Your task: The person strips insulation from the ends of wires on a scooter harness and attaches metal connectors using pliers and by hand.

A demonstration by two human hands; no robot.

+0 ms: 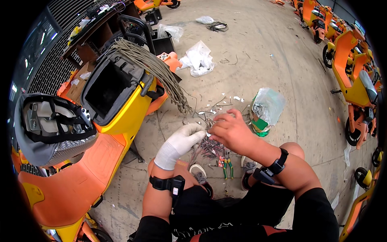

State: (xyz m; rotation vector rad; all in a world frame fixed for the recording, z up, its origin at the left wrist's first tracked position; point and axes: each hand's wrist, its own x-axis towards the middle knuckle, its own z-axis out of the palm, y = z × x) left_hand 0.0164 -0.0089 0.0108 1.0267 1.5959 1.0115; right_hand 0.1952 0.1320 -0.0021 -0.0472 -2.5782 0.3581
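Note:
My left hand (179, 143), in a white knit glove, is closed with its fingertips pressed together. Bare and with bent fingers, my right hand (236, 131) meets it from the other side. A tiny white bit (208, 134) shows between the fingertips; what exactly they pinch is too small to make out. Below the hands, a heap of short dark cable pieces (211, 148) lies on the floor between my shoes. Green-handled pliers (228, 167) rest beside the heap, near a small red card (221, 161).
To the left stands a yellow and orange scooter (92, 157) with an open storage box, a grey helmet (60, 147) and a bundle of cables (151, 68) on it. An opened plastic bag (268, 107) sits right of my hands. More scooters (346, 68) line the right side.

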